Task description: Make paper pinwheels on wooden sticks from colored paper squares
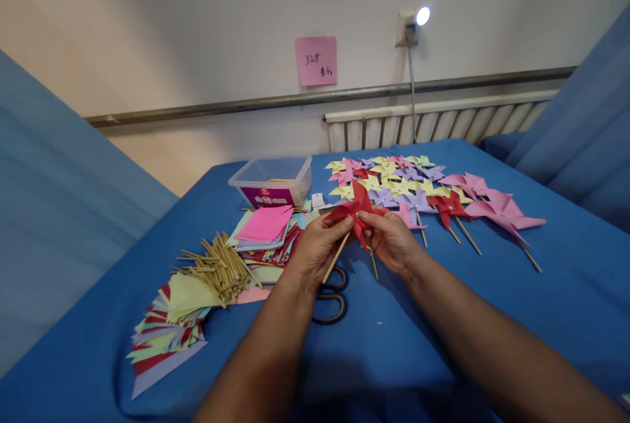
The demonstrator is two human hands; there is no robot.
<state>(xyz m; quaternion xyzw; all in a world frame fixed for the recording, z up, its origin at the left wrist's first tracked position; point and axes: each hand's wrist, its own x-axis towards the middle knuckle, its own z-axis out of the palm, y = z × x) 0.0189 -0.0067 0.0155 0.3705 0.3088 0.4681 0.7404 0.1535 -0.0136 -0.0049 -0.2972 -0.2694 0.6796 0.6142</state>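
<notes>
A red paper pinwheel (361, 199) is held up between my two hands over the middle of the table. My left hand (322, 244) pinches its left side, thumb near the centre, and a thin wooden stick (336, 258) slants down beside that hand. On the other side, my right hand (391, 239) grips the pinwheel's right blade with thumb and fingers closed. A second stick (374, 263) shows below, between the hands; what it belongs to is partly hidden. Under my left wrist lie scissors with black handles (331, 307), their blades hidden.
Many finished pinwheels (408, 177) lie in rows at the back right. To the left are a clear plastic box (305, 180), stacked coloured paper (266, 223), a pile of short sticks (221, 269) and fanned paper pieces (167, 331). All rest on a blue tablecloth (472, 318).
</notes>
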